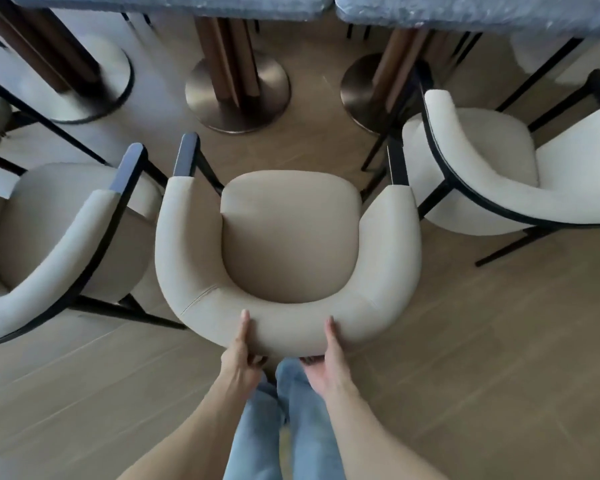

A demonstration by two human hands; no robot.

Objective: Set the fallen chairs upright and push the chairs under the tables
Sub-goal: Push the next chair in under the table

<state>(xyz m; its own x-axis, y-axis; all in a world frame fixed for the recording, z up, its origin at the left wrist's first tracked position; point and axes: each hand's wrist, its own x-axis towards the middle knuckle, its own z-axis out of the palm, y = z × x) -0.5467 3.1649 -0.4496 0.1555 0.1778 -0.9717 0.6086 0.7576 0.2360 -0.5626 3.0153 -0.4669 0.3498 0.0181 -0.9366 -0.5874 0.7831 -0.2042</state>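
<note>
From my feed I see only the lower part of the person: two bare forearms entering from the bottom edge, with no sleeve, cuff, watch, bracelet or ring that I can make out on either. The left hand and the right hand are both uncovered, no gloves, with slender fingers; the thumbnails look plain, though the picture is too soft for me to be sure of any polish. Between the forearms run the legs in light blue jeans, faded and washed-out in tone, with paler patches over the knees. The feet are hidden, so I cannot tell the footwear.
</note>
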